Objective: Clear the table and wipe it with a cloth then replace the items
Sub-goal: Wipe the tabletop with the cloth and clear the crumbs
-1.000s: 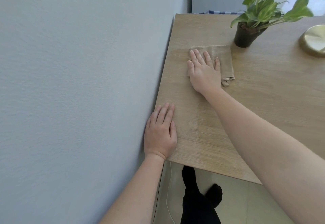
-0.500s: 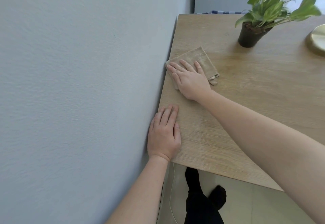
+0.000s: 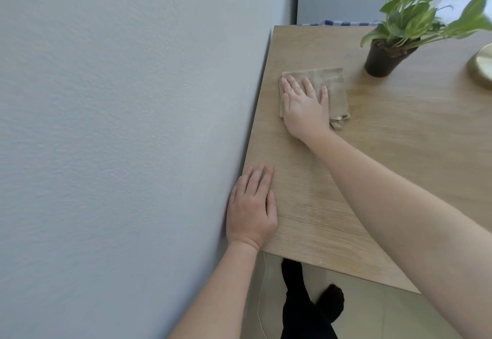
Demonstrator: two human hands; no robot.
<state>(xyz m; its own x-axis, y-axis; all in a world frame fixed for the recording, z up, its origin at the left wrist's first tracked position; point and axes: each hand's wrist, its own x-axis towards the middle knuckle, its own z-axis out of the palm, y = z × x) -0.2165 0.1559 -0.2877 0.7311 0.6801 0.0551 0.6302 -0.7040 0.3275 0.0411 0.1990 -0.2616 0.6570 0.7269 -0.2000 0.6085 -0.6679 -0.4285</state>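
Observation:
A folded beige cloth [image 3: 334, 83] lies on the light wooden table [image 3: 399, 152], near its left edge by the wall. My right hand [image 3: 303, 107] presses flat on the cloth with fingers spread and covers most of its left half. Nearer to me, my left hand [image 3: 251, 208] rests palm down on the table's near left corner, against the wall, holding nothing. A potted green plant [image 3: 383, 59] in a black pot stands just beyond the cloth to the right.
A grey wall [image 3: 133, 125] runs along the table's left edge. A round brass object [image 3: 483, 64] sits at the right edge of view. A blue-checked fabric [image 3: 343, 23] shows past the far table edge. My dark-clothed legs [image 3: 306, 312] stand on the tiled floor below.
My right hand slid the cloth left to the wall edge, then back right and farther away toward the plant pot. My left hand stayed put.

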